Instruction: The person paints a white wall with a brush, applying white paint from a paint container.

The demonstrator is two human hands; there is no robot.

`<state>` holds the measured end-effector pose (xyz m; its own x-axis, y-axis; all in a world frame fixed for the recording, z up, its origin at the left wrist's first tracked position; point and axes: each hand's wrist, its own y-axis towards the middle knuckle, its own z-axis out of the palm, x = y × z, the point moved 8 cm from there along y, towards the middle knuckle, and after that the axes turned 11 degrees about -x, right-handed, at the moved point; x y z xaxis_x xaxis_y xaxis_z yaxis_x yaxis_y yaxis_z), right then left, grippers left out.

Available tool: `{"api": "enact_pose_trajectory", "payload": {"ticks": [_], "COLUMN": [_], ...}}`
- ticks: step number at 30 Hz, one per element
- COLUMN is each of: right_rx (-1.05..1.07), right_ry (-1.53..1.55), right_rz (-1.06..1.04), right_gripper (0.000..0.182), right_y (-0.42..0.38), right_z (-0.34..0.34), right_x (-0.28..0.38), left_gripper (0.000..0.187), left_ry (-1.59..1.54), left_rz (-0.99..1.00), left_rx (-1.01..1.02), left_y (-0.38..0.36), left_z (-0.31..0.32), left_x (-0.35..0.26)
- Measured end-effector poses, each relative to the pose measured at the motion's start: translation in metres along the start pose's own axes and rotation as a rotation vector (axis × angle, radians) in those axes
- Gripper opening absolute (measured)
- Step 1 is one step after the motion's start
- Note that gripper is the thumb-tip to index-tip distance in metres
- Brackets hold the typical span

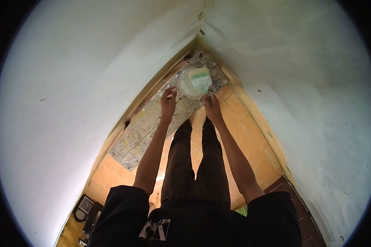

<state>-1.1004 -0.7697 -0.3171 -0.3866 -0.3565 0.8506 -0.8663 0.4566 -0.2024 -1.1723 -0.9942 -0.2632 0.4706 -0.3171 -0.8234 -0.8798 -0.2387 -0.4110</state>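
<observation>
Pale walls (78,82) meeting in a corner, a spattered board (140,127) lying along one wall, a round tub (184,83) sitting over it, a wide brush (200,77) reaching over the tub, right hand (210,103) clamping its fingers on the brush, left hand (168,101) curling nearby, fingers slightly apart

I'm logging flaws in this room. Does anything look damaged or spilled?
Yes: the wall corner above the board has dark, chip-like marks, breaking its pale finish. The board is also speckled, apparently with paint.
</observation>
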Motion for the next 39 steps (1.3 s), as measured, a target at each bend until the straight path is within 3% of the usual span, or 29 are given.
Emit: {"api": "enact_pose_trajectory", "payload": {"ticks": [1, 4, 6, 8, 11, 17, 28, 39], "right_rx": [0.000, 0.021, 0.037, 0.043, -0.057, -0.212, -0.446, -0.575], "right_ry": [0.058, 0.395, 0.601, 0.728, 0.755, 0.783, 0.889, 0.865], "right_rz": [0.034, 0.142, 0.159, 0.134, 0.154, -0.025, -0.097, -0.196], "right_gripper": [0.032, 0.026, 0.025, 0.027, 0.027, 0.034, 0.033, 0.033], "right_y": [-0.002, -0.014, -0.024, -0.033, -0.048, -0.105, -0.185, -0.270], "right_z": [-0.003, -0.031, -0.061, -0.088, -0.131, -0.223, -0.360, -0.517], "right_x": [0.009, 0.077, 0.142, 0.187, 0.232, 0.319, 0.330, 0.285], "left_gripper": [0.027, 0.027, 0.027, 0.027, 0.028, 0.031, 0.031, 0.030], "left_ry": [-0.016, -0.082, -0.115, -0.128, -0.263, -0.309, -0.311, -0.224], "left_rz": [0.265, 0.315, 0.229, 0.297, 0.118, 0.234, 0.321, 0.459], "left_rx": [-0.041, -0.025, 0.028, 0.101, 0.224, 0.342, 0.565, 0.780], "left_y": [-0.005, -0.026, -0.044, -0.066, -0.092, -0.146, -0.250, -0.409], "left_z": [-0.005, -0.015, -0.021, -0.028, -0.032, -0.040, 0.008, 0.113], "left_x": [-0.010, -0.021, -0.041, -0.078, -0.128, -0.214, -0.299, -0.310]}}
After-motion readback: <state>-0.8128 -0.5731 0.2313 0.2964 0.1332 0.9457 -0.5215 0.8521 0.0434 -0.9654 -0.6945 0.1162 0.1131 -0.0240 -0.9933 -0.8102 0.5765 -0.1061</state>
